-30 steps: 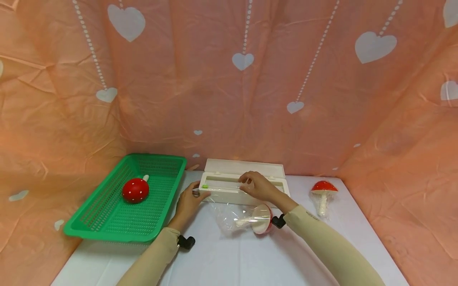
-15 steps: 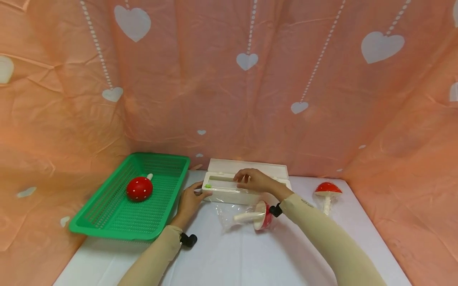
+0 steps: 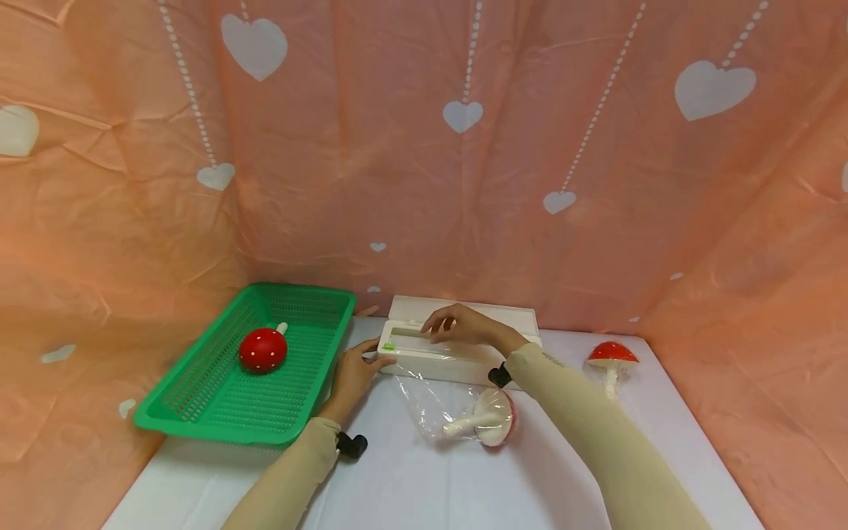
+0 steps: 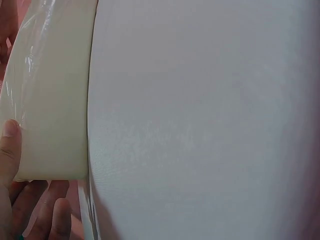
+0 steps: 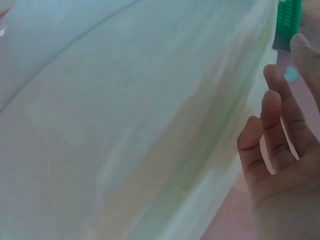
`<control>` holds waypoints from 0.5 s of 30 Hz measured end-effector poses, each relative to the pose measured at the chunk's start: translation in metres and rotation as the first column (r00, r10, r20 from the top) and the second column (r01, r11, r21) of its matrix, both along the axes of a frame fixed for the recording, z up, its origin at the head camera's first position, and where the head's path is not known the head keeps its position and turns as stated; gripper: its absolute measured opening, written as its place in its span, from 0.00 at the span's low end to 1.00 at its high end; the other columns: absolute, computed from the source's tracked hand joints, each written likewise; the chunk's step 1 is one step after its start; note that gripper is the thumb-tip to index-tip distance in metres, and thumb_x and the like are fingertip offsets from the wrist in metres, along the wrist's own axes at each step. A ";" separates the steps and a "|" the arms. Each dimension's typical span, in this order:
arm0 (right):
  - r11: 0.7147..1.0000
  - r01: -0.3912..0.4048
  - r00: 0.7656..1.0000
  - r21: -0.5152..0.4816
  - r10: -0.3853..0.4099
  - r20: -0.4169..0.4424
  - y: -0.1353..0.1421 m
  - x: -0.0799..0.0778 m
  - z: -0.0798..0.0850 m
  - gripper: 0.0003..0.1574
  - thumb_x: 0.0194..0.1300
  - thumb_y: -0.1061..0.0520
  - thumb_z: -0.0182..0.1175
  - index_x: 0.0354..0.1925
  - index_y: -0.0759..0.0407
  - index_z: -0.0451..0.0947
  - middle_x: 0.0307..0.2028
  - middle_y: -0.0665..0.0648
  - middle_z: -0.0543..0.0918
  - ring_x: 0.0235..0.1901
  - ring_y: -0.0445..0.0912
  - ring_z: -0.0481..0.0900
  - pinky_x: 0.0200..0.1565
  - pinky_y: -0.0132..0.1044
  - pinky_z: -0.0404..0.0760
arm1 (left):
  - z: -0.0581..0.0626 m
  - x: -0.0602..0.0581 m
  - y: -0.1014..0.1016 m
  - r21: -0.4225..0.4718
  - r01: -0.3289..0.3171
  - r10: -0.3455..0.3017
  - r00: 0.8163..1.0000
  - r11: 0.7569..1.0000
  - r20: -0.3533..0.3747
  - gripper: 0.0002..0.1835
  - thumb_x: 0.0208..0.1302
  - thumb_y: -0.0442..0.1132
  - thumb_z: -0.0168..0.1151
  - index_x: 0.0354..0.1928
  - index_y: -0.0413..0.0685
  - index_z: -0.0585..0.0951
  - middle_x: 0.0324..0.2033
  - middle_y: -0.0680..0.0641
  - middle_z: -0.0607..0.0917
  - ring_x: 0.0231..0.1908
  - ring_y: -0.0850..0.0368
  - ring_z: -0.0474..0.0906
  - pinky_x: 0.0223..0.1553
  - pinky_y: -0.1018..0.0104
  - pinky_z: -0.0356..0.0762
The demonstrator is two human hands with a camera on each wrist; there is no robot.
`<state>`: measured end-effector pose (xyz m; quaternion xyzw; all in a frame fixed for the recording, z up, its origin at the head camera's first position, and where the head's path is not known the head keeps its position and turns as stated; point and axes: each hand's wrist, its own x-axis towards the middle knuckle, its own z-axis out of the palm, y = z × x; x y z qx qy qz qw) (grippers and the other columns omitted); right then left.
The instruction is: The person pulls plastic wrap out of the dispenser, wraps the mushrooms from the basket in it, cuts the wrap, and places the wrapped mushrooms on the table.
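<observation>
A white cling film dispenser with its lid raised stands at the back of the table, a green cutter slider at its left end. My left hand grips that end; in the left wrist view the thumb lies on the dispenser's face and the other fingers bend around its end. Over the dispenser's top hangs my right hand, fingers loosely bent with nothing between them. Clear film trails from the dispenser's front to a red-capped toy mushroom lying on its side, wrapped in film.
To the left, a green basket holds a red, white-dotted mushroom. Another mushroom, wrapped in film, lies at the right. An orange curtain closes off the table's back and sides.
My right hand has moved left along the dispenser's top. The mushroom in front has shifted slightly toward me and turned a little. My left hand keeps its hold; the head view has swung slightly left.
</observation>
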<state>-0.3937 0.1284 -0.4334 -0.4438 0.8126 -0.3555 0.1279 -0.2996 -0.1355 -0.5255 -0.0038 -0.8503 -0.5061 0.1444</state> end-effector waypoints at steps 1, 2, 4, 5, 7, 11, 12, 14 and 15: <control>1.000 -0.002 1.000 -0.002 0.002 0.004 -0.003 0.000 -0.002 0.14 0.69 0.66 0.72 0.52 0.68 0.88 0.44 0.63 0.90 0.42 0.44 0.84 0.48 0.36 0.82 | -0.001 0.000 0.000 0.000 0.002 -0.002 1.000 1.000 -0.002 0.29 0.59 0.38 0.83 0.62 0.39 0.86 0.54 0.37 0.90 0.45 0.45 0.90 0.37 0.69 0.83; 1.000 -0.005 1.000 -0.003 0.005 0.006 -0.006 0.000 -0.004 0.14 0.69 0.65 0.72 0.52 0.68 0.88 0.44 0.62 0.90 0.41 0.44 0.83 0.46 0.35 0.81 | -0.001 0.000 0.000 0.001 0.002 -0.002 1.000 1.000 -0.002 0.29 0.59 0.38 0.83 0.62 0.39 0.86 0.54 0.37 0.90 0.45 0.45 0.90 0.36 0.69 0.82; 1.000 -0.014 1.000 -0.005 0.014 0.003 -0.011 0.000 -0.007 0.13 0.69 0.65 0.72 0.52 0.67 0.89 0.43 0.61 0.90 0.39 0.43 0.82 0.44 0.34 0.80 | -0.002 -0.001 0.000 0.003 0.004 -0.004 1.000 1.000 -0.007 0.29 0.58 0.39 0.83 0.62 0.39 0.87 0.53 0.36 0.90 0.45 0.45 0.90 0.37 0.70 0.82; 1.000 -0.014 1.000 -0.007 0.014 0.004 -0.014 0.000 -0.007 0.13 0.69 0.65 0.72 0.51 0.67 0.89 0.43 0.61 0.90 0.38 0.43 0.81 0.43 0.33 0.80 | -0.002 -0.001 -0.001 0.007 0.006 -0.006 1.000 1.000 -0.005 0.29 0.58 0.39 0.83 0.62 0.39 0.87 0.53 0.36 0.90 0.45 0.45 0.90 0.37 0.69 0.82; 1.000 -0.009 1.000 -0.012 0.009 0.000 -0.020 0.000 -0.009 0.13 0.69 0.64 0.73 0.51 0.65 0.90 0.42 0.60 0.91 0.37 0.42 0.80 0.42 0.32 0.78 | -0.002 -0.001 -0.001 0.006 0.014 -0.014 1.000 1.000 -0.016 0.29 0.58 0.39 0.83 0.62 0.39 0.86 0.53 0.36 0.90 0.46 0.43 0.90 0.38 0.66 0.84; 0.999 0.005 1.000 -0.039 -0.005 -0.009 -0.030 -0.003 -0.015 0.11 0.69 0.63 0.73 0.50 0.63 0.91 0.41 0.57 0.91 0.34 0.40 0.79 0.39 0.32 0.77 | -0.002 -0.002 -0.002 0.001 0.019 -0.019 1.000 1.000 -0.018 0.29 0.59 0.40 0.82 0.62 0.39 0.86 0.56 0.37 0.89 0.49 0.42 0.89 0.42 0.60 0.87; 0.999 0.005 1.000 -0.044 -0.006 -0.012 -0.033 -0.004 -0.018 0.11 0.69 0.63 0.73 0.49 0.62 0.91 0.41 0.57 0.91 0.33 0.40 0.79 0.38 0.32 0.77 | -0.002 -0.002 -0.002 0.002 0.020 -0.020 1.000 1.000 -0.017 0.29 0.59 0.40 0.82 0.62 0.39 0.86 0.56 0.38 0.89 0.49 0.42 0.89 0.42 0.59 0.87; 0.998 0.010 1.000 -0.055 -0.010 -0.008 -0.037 -0.005 -0.021 0.11 0.69 0.62 0.74 0.49 0.61 0.92 0.41 0.56 0.91 0.32 0.39 0.78 0.37 0.32 0.76 | -0.003 -0.001 -0.003 0.011 0.020 -0.020 1.000 1.000 -0.005 0.29 0.59 0.39 0.82 0.63 0.40 0.86 0.56 0.39 0.89 0.50 0.42 0.88 0.43 0.60 0.86; 0.998 0.009 1.000 -0.061 -0.009 -0.010 -0.039 -0.005 -0.023 0.10 0.69 0.62 0.74 0.49 0.61 0.92 0.41 0.55 0.91 0.32 0.38 0.77 0.36 0.31 0.76 | -0.004 -0.001 -0.003 0.008 0.022 -0.022 1.000 1.000 -0.006 0.29 0.59 0.39 0.82 0.62 0.39 0.86 0.55 0.37 0.89 0.49 0.42 0.89 0.42 0.61 0.86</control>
